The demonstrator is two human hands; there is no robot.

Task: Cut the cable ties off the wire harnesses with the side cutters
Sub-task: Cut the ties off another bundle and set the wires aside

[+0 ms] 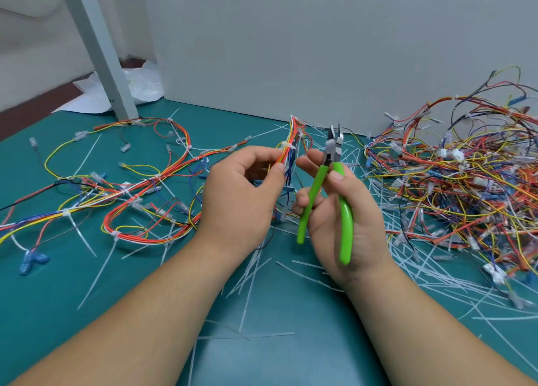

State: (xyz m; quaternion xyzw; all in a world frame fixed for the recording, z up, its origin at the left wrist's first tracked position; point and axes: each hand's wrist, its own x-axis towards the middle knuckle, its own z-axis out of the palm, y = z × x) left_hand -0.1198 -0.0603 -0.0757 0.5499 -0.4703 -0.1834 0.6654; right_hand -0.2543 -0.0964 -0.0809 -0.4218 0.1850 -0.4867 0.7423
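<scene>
My left hand [241,193] pinches a bundle of orange, yellow and white wires [292,135] that stands upright above the mat. A white cable tie [287,146] wraps the bundle just above my fingertips. My right hand [340,217] grips the green-handled side cutters [334,179], jaws pointing up and slightly open, a little to the right of the bundle and apart from it. More of the harness [139,187], with several white ties on it, trails left across the green mat [276,356].
A large tangled heap of loose coloured wires [465,182] fills the right side. Several cut white tie strips [253,272] lie scattered on the mat. A grey post [99,51] stands at the back left, and a white wall [291,51] closes the back.
</scene>
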